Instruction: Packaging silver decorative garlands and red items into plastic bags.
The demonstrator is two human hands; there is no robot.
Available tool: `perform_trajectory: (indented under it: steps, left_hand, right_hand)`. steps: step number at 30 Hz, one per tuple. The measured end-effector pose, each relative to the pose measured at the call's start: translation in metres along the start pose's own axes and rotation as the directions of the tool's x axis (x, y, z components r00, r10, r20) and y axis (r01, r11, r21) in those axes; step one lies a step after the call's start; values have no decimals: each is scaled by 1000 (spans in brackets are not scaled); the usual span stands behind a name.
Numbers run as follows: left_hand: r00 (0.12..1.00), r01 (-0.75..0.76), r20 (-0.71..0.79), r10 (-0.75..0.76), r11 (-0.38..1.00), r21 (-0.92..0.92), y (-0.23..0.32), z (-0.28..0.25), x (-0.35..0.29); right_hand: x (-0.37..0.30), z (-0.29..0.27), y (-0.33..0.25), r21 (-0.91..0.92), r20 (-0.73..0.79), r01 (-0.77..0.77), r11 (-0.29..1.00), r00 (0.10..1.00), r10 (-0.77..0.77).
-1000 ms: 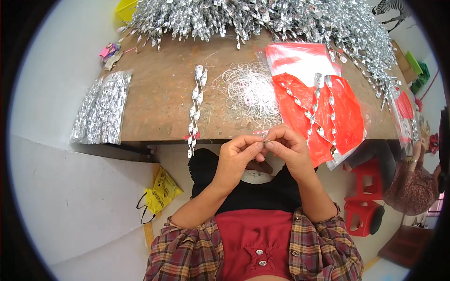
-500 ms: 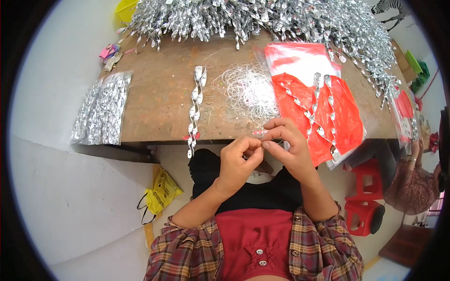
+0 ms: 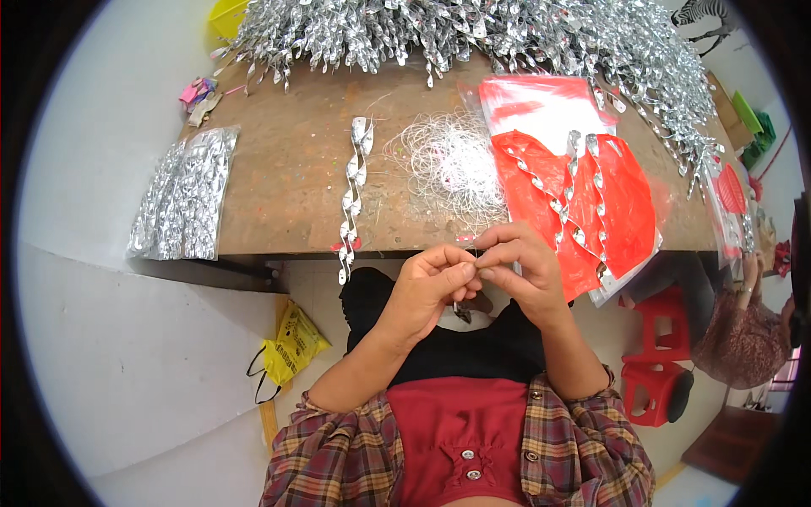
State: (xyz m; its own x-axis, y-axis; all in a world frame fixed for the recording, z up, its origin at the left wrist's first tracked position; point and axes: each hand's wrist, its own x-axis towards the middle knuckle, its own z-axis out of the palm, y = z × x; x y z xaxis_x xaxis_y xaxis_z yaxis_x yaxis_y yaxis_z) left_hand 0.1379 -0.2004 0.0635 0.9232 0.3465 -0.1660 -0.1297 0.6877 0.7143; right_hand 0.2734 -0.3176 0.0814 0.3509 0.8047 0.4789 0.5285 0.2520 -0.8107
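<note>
My left hand and my right hand meet fingertip to fingertip in front of the table's near edge, both closed in a pinch. A fine pale string shows between the fingertips. Below my left fingers hangs a small shiny piece, apparently the end of a silver twisted strip; the rest is hidden. On the table to the left lies another silver twisted strip, its lower end over the edge. A tangle of white string lies just beyond my hands.
Red plastic packaging with several twisted strips on it lies at the right. A packed clear bag of strips is at the left. A large silver heap covers the table's far side. Red stools and a seated person are at the right.
My left thumb has shifted over the pinch, and its fingers have curled in closer. The shiny piece now shows below them. My right hand has stayed nearly in place.
</note>
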Motion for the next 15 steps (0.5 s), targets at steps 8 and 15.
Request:
perform_trajectory:
  steps: [8, 15]
  left_hand:
    - [998, -52, -15, 54, 993, 108, 3, 5, -4]
    - [979, -124, -107, 176, 918, 377, 0, 9, -5]
  right_hand:
    - [-12, 8, 7, -28, -55, -156, 987, 986, 154]
    - [-8, 8, 2, -279, -67, 64, 958, 994, -86]
